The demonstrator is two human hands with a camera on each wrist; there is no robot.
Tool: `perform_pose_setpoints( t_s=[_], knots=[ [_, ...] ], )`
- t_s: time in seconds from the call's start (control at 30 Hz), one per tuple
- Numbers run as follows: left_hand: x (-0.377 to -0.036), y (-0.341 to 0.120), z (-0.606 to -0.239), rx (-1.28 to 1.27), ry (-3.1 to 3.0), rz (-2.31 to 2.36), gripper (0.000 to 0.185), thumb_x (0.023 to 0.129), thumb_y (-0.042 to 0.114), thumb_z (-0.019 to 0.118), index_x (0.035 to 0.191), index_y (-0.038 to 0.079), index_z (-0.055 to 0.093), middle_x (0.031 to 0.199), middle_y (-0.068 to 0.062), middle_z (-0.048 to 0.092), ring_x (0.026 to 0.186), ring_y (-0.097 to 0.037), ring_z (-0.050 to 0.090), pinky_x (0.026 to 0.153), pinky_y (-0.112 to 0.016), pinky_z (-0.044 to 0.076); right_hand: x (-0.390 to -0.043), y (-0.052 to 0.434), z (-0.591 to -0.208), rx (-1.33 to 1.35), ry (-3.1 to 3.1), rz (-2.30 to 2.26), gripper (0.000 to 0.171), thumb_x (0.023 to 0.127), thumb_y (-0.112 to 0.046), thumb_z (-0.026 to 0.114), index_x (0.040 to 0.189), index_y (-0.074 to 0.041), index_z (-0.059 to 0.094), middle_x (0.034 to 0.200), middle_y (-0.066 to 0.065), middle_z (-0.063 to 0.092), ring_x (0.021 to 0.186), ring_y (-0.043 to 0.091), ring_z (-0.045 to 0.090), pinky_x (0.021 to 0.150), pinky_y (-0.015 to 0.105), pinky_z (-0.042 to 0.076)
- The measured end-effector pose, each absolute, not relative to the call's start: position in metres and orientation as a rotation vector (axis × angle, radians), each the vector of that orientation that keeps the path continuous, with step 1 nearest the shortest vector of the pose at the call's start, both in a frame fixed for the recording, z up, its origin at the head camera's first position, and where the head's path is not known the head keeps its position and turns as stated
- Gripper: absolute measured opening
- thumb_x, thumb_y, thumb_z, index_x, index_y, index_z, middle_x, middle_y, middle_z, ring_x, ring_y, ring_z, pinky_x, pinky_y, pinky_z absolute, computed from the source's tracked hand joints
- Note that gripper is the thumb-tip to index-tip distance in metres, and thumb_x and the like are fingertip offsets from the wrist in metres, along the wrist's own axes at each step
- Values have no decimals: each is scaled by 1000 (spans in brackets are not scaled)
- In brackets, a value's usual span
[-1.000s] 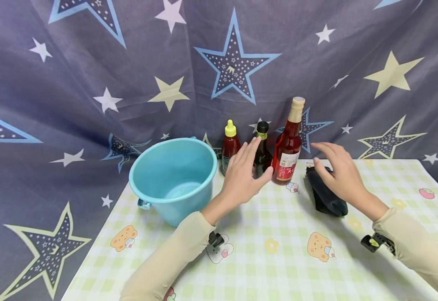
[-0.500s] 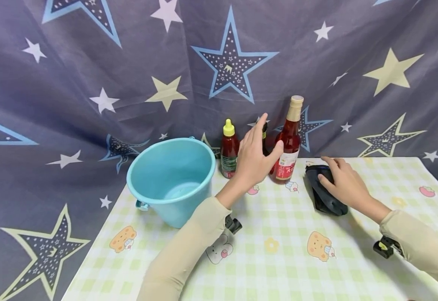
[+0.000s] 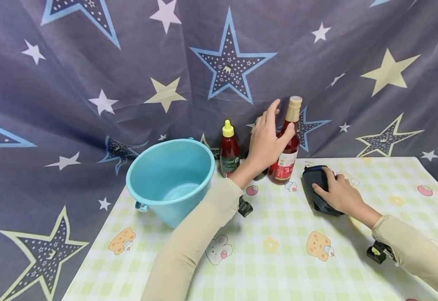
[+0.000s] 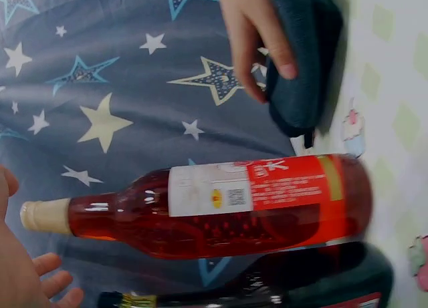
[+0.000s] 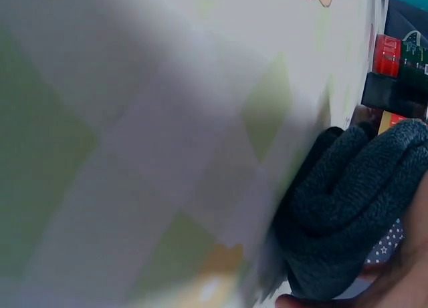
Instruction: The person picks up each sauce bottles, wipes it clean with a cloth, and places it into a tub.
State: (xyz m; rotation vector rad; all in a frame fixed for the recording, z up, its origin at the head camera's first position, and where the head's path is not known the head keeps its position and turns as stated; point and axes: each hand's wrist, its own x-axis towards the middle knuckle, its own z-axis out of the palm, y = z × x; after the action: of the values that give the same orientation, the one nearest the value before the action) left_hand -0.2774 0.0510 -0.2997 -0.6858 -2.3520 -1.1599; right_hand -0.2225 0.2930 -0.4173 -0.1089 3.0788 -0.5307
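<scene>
The tall glass bottle of red liquid with a tan cap stands at the centre of the head view, at the back of the table against the star-printed curtain. The left hand reaches up beside its neck, grip wide with fingers spread; the thumb lies against the bottle's shoulder, but whether the fingers touch the glass cannot be told. The hand hides nearly all of a dark bottle, seen only along the bottom edge of the left wrist view. Right of centre, the right hand rests on a dark knitted cloth, fingers bent over its top; the right wrist view is blurred and cuts the hand off. Left of the hidden bottle stands a small red sauce bottle with a yellow nozzle, then a light blue plastic bucket.
</scene>
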Motion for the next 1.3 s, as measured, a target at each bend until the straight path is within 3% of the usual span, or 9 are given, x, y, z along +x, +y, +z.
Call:
perform_pose_setpoints(
  t_s=[0.37,0.63,0.87,1.0,1.3],
  knots=[
    [-296,68,-276,-704,-2453,-534,60,107,44,44,161,25,28,156,3,44,138,-17,44,110,-37,38,-219,287,-426,-51,3062,-547,85,103,-49,51,155,9,16,121,52,46,94,57,60,58,51,51],
    [-298,76,-270,-671,-2464,-101,52,111,45,27,161,29,29,155,9,43,138,-15,41,115,-44,31,-218,285,-426,-40,3058,-501,79,103,-50,51,151,6,23,122,51,44,97,58,59,59,54,51],
    [-302,81,-267,-653,-2426,9,47,112,43,27,155,28,39,149,9,48,134,-16,44,114,-44,31,-219,282,-426,0,3013,-509,81,103,-56,47,154,1,19,122,53,37,76,48,61,54,46,48],
    [-305,83,-266,-645,-2418,-3,43,112,42,28,148,27,44,143,7,51,127,-18,46,111,-42,34,-220,280,-426,-7,3014,-540,83,103,-57,47,155,0,18,124,54,34,68,42,61,51,42,46],
    [-306,83,-260,-688,-2379,-37,40,110,48,30,128,21,52,122,4,56,108,-17,51,90,-32,40,-226,281,-425,-77,3072,-575,75,104,-53,49,156,-3,27,122,51,39,74,43,62,50,41,45]
  ],
)
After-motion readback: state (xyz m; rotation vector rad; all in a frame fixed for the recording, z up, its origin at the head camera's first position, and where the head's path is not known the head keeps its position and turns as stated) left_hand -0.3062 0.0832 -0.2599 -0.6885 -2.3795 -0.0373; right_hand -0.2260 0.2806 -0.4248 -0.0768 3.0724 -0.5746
